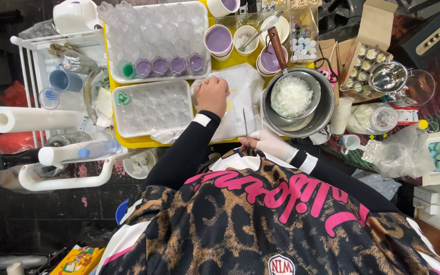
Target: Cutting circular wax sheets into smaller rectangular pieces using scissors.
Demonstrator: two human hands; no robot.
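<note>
White sheet (243,89) lies on the yellow table (143,140), just left of the steel pan (294,114) of white flakes (292,95). Left hand (212,94) rests on the sheet's left part, fingers curled together and knuckles up; cannot tell if anything is pinched underneath. Right hand (270,143), in a pale glove, sits below-left of the pan, clamped on a thin metal tool (245,126) pointing up toward the sheet. Clear mould trays (151,108) lie further left of the pan, some cups filled purple. Judgement: the left hand should press flat and firm, fingers clear of the tool's line, and the tip should move slowly, away from the pan rim.
</note>
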